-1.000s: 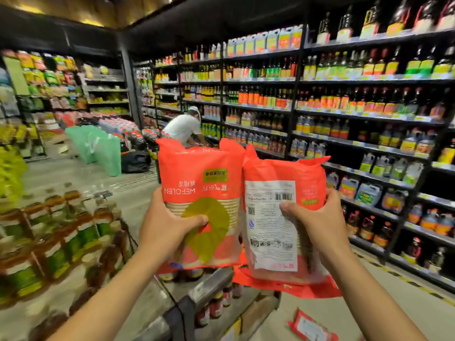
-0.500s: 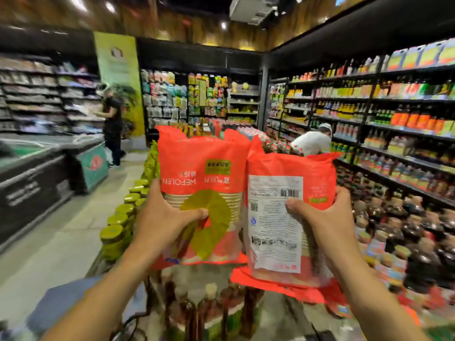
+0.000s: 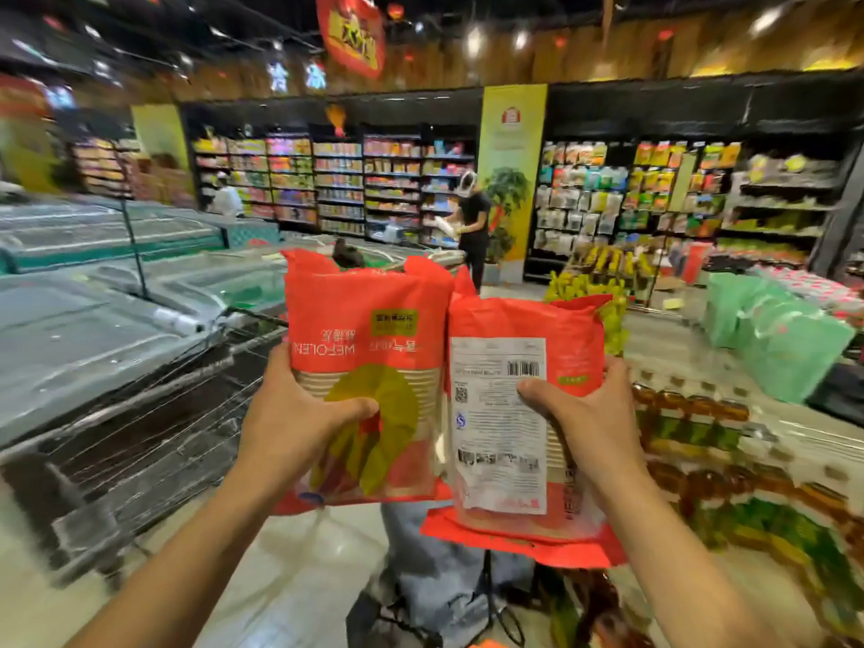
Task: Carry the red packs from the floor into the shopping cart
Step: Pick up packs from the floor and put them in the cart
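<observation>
Two red packs (image 3: 369, 329) were held up in the air, upright, side by side, edges touching. The left hand (image 3: 299, 427) gripped one and the right hand (image 3: 589, 423) the other. Thumbs lay across the fronts; the remaining fingers were hidden behind. One shopping cart (image 3: 154, 413) stood lower left, blurred.

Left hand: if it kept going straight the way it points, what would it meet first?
The left hand grips the left red pack, which leads. Angled up and rightward, it would probably press the right red pack in the right hand; depth unclear.
</observation>
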`<state>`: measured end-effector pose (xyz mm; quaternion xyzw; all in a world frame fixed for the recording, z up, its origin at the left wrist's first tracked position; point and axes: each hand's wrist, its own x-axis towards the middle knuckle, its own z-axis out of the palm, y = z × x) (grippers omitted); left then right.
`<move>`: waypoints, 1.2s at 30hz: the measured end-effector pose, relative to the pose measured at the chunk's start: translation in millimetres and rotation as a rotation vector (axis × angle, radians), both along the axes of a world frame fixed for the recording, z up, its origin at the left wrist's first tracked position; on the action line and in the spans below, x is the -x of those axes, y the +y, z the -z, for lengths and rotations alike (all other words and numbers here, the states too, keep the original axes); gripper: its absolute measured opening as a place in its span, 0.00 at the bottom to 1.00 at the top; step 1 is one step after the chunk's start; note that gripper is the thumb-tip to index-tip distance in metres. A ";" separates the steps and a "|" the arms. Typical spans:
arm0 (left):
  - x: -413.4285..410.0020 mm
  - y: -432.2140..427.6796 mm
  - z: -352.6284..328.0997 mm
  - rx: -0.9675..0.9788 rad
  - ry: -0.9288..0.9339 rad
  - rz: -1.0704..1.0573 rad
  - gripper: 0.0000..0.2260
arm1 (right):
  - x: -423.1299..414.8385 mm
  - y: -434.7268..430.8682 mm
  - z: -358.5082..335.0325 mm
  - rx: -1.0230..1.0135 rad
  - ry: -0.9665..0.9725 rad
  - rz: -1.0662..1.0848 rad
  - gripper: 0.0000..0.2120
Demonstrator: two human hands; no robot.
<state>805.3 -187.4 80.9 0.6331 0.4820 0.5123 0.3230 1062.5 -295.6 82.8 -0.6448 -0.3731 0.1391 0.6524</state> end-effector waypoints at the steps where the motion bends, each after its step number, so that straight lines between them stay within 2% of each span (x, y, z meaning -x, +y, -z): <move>1: 15.2 2.2 2.1 0.007 0.003 -0.036 0.44 | 10.2 14.8 1.7 0.001 0.004 -0.045 0.35; 6: 82.3 7.9 8.7 0.022 0.035 -0.272 0.42 | 63.1 81.5 10.0 0.003 0.031 -0.278 0.33; 11: 123.9 6.9 8.1 0.040 0.028 -0.482 0.48 | 107.5 139.6 16.8 0.026 0.072 -0.482 0.35; 19: 164.0 -2.3 12.7 0.082 0.053 -0.711 0.45 | 166.1 202.5 36.1 0.062 0.145 -0.760 0.33; 26: 202.4 28.4 30.7 0.095 0.044 -0.788 0.46 | 208.0 250.3 40.4 0.098 0.138 -0.860 0.33; 31: 240.8 81.1 46.6 0.124 0.003 -0.775 0.40 | 242.1 300.3 47.5 0.115 0.104 -0.857 0.31; 36: 291.6 153.7 55.9 0.134 -0.019 -0.733 0.45 | 291.1 363.3 52.1 0.113 0.081 -0.805 0.29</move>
